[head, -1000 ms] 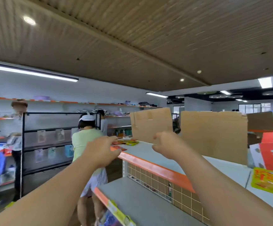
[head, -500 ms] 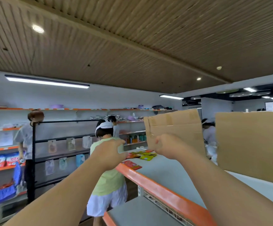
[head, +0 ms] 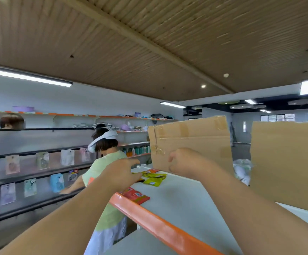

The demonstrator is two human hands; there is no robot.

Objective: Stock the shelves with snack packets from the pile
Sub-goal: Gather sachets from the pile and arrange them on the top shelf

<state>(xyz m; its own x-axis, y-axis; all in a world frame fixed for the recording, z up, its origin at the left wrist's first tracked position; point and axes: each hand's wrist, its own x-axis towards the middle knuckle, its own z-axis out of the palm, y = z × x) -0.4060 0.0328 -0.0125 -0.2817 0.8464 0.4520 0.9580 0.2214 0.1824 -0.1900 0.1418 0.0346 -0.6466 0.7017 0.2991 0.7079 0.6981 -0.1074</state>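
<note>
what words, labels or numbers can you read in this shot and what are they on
No text is legible here.
red packet: printed patch, too blurred to read.
yellow-green packets: small marks, too blurred.
hanging packets on the black rack: too small and blurred.
bottles on the far wall shelf: labels too small.
cardboard sheet: tape only, no print visible.

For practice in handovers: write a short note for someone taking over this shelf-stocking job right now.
Left hand: open, fingers reaching toward the yellow packets, none gripped.
Right hand: curled, nothing seen in it, in front of the cardboard.
Red packet lies at the near edge of the shelf.
Done: no packet picked up. Left: take packets, stock shelves.
</note>
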